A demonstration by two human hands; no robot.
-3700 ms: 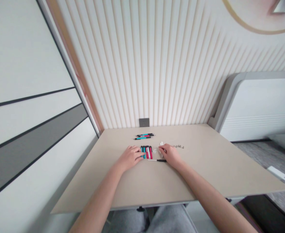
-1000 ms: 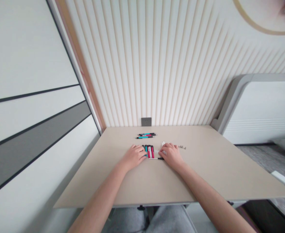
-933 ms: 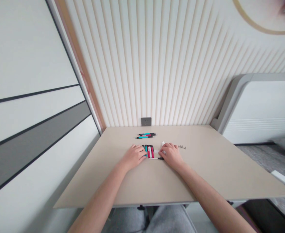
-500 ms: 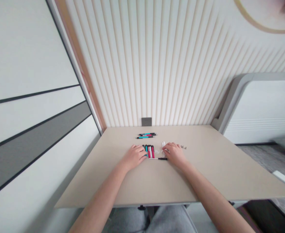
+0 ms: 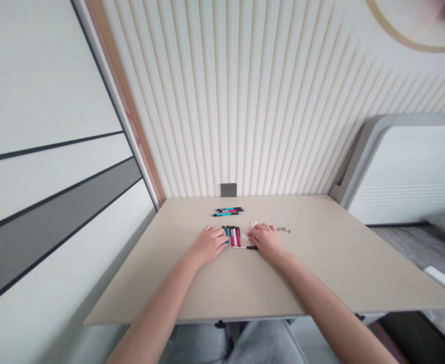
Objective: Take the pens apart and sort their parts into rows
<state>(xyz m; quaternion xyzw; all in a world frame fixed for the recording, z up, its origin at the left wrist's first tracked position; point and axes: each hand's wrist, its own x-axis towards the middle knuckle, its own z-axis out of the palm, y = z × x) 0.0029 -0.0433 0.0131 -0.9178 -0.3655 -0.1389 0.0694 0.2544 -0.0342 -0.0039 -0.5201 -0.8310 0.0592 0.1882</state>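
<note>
My left hand (image 5: pixel 210 243) rests on the table with its fingers loosely stretched out, touching or just beside the leftmost of several pen barrels (image 5: pixel 233 236) in black, teal, red and white. My right hand (image 5: pixel 268 241) hovers low, its fingers apart, with the fingertips at some small white pieces (image 5: pixel 244 237). I cannot make out whether it touches one. Slim white sticks (image 5: pixel 254 223) are partly hidden beneath this hand. A thin white refill with a black grip section (image 5: pixel 251 247) lies crosswise in front of the barrels, its right end under the hand.
Assembled pens (image 5: pixel 228 211) in teal, red and black lie farther back on the beige table (image 5: pixel 177 293). Several tiny grey tips (image 5: pixel 283 230) sit right of my right hand. A dark socket (image 5: pixel 228 190) is on the ribbed wall; a white cabinet (image 5: pixel 55 253) stands at left.
My right hand has shifted left from the white sticks to the small white pieces, and more of the grey tips now show. My left hand has stayed in place.
</note>
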